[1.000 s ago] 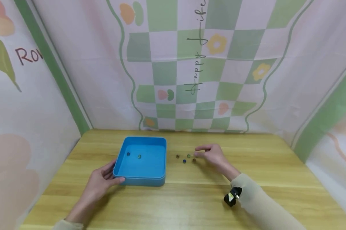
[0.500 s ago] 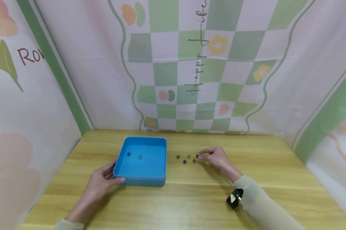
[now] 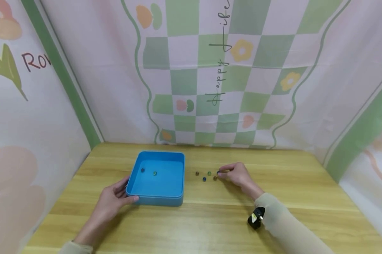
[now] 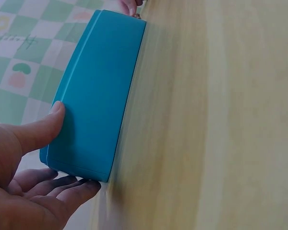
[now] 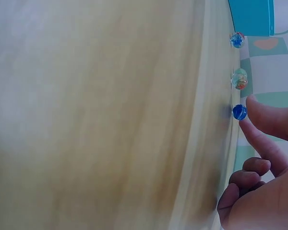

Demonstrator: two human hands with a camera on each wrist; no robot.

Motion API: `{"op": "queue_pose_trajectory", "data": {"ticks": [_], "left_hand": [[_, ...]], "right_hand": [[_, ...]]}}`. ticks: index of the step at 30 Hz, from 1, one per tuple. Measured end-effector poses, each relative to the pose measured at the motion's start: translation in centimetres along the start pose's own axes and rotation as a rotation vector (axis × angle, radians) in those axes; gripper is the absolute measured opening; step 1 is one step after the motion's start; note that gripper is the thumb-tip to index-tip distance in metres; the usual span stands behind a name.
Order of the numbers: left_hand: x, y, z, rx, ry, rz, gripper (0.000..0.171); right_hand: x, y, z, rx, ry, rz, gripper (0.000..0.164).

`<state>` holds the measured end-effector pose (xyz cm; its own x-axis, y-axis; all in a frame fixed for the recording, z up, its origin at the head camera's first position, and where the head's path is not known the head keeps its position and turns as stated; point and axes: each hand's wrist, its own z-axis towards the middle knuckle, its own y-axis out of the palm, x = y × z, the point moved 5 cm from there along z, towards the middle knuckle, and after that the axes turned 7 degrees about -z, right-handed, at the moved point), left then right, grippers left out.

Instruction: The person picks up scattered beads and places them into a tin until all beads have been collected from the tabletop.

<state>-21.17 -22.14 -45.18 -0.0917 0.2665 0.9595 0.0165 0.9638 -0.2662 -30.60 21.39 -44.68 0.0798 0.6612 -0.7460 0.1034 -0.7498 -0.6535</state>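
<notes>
A blue open-topped box (image 3: 159, 200) stands on the table, a dark marble (image 3: 142, 170) and a green marble (image 3: 155, 173) inside it. My left hand (image 3: 108, 201) grips its near left corner, thumb against the front wall and fingers at the left side. Right of the box, my right hand (image 3: 238, 174) pinches a blue marble (image 5: 239, 112) between thumb and index fingertips, low at the tabletop. Beside those fingertips lie a brown marble (image 3: 215, 178) and a green marble (image 3: 209, 173). Closer to the box are another blue marble (image 3: 204, 179) and another brown marble (image 3: 197, 173).
The wooden table (image 3: 194, 225) ends at the back against a checkered cloth (image 3: 205, 121). Printed curtains hang on both sides. A small black device (image 3: 256, 218) is strapped at the right sleeve.
My right hand first drew back slightly to the right, uncovering a blue marble, then its thumb and index finger came together on it. The left hand and the box stay where they were.
</notes>
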Motion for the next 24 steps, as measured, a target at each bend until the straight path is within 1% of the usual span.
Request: {"op": "queue_pose_trajectory", "data": {"ticks": [16,24], "left_hand": [[-0.06,0.03,-0.02,-0.006,0.007,-0.015,0.093],[-0.12,0.02,0.00,-0.006,0.002,-0.005,0.093]], "right_hand": [[-0.01,0.10,0.22,0.023,0.000,-0.027,0.021],[-0.08,0.21,0.28,0.037,-0.011,-0.053,0.017]]}}
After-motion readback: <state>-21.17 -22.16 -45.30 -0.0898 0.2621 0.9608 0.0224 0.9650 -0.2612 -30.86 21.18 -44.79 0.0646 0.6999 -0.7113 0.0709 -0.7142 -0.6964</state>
